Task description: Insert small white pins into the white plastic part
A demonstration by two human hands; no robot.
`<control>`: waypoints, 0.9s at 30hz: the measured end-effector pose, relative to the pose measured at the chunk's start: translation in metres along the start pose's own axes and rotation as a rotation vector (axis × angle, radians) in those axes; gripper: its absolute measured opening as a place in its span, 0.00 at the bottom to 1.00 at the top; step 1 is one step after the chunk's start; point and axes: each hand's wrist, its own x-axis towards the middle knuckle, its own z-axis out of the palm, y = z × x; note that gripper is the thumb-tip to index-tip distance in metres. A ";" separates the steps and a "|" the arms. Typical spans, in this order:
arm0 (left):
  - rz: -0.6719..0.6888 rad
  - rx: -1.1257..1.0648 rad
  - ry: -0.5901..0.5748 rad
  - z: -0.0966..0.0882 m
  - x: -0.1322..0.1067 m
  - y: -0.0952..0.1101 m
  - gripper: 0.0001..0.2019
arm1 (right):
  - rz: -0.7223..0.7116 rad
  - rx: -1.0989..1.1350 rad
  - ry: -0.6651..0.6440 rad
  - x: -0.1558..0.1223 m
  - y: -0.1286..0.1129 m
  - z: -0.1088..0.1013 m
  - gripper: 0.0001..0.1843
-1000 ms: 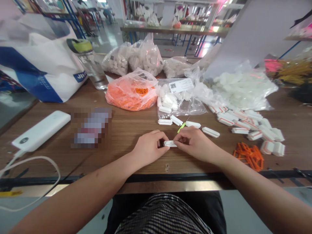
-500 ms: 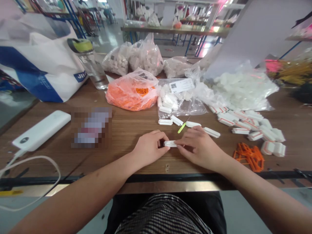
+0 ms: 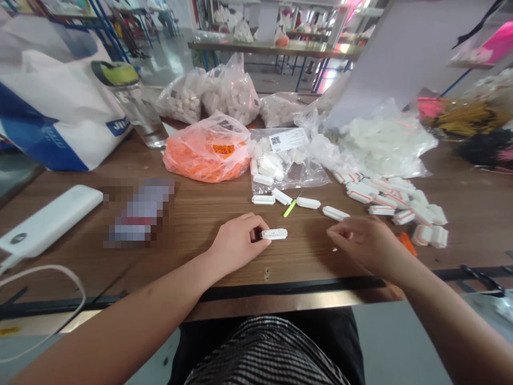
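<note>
My left hand (image 3: 236, 243) pinches one end of a small white plastic strip (image 3: 276, 233) between thumb and forefinger, just above the table; the strip's free end points right. To the right, my right hand (image 3: 360, 240) is held with curled fingers over the table, and what they hold, if anything, is hidden. A tiny white bit (image 3: 335, 249) shows below its fingertips. Orange plastic frames (image 3: 407, 243) are mostly covered by the right hand and wrist. Beyond the hands lie several similar white pieces (image 3: 308, 203) and a green-handled pick (image 3: 289, 208) with a thin metal tip.
White pieces with orange edging (image 3: 382, 200) are heaped at the right. Behind stand a bag of orange parts (image 3: 200, 158), a clear bag of white parts (image 3: 316, 174) and a water bottle (image 3: 140, 115). At left lie a white power bank (image 3: 56, 216) with cable and a blurred-out flat object (image 3: 140, 211).
My right hand has let go of the white strip and moved right, over the orange frames. My left hand still holds the strip. The view has shifted slightly.
</note>
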 end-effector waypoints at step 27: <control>0.039 0.000 0.007 0.000 0.000 -0.003 0.04 | 0.153 0.066 -0.031 -0.024 0.005 0.011 0.13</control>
